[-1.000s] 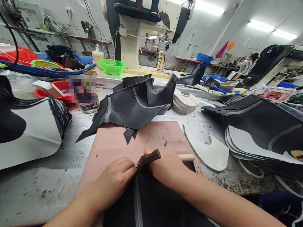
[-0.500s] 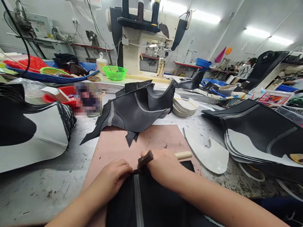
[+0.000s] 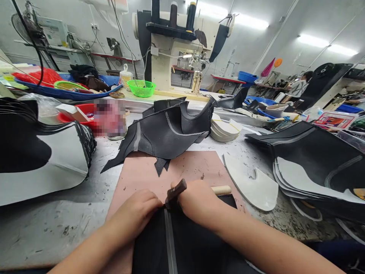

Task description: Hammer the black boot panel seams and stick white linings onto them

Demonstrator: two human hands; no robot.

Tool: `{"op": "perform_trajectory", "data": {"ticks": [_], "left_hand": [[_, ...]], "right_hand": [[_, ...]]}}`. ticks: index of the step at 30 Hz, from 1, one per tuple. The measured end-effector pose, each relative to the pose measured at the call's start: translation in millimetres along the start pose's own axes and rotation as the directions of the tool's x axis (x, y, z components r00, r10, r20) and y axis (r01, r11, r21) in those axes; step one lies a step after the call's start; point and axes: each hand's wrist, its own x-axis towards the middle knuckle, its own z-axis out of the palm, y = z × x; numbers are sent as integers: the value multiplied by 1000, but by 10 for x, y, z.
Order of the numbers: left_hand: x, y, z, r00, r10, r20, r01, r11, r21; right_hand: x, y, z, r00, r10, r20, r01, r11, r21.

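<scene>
My right hand [image 3: 198, 198] is wrapped round a hammer [image 3: 176, 193]. Its dark head sticks out on the left of my fist and the pale wooden handle end on the right. Under the head lies a black leather piece [image 3: 152, 236] with a grey tape strip [image 3: 170, 239] running down its seam. The hammer head is at the top end of that strip, touching or just above it. My left hand [image 3: 144, 205] has its fingers closed on the leather's top edge, just left of the head. A pink board [image 3: 142, 171] lies beneath the leather.
Black leather pieces [image 3: 162, 133] are heaped beyond the board. Stacks of black and white pieces stand left [image 3: 65, 160] and right [image 3: 308, 152]. A white curved piece [image 3: 253, 186] lies right of the board. A sewing machine [image 3: 161, 57] stands behind; a person [image 3: 298, 87] sits far right.
The whole view has shifted slightly, so things appear a little further right. Both hands keep their places at the seam, and the hammer stays at the strip's top end, its handle slightly lower.
</scene>
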Motion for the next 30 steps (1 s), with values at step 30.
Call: {"op": "perform_trajectory", "data": {"ticks": [30], "left_hand": [[-258, 143, 10, 996, 80, -32, -64, 939, 337]], "right_hand": [[101, -194, -103, 995, -82, 59, 86, 995, -60]]}}
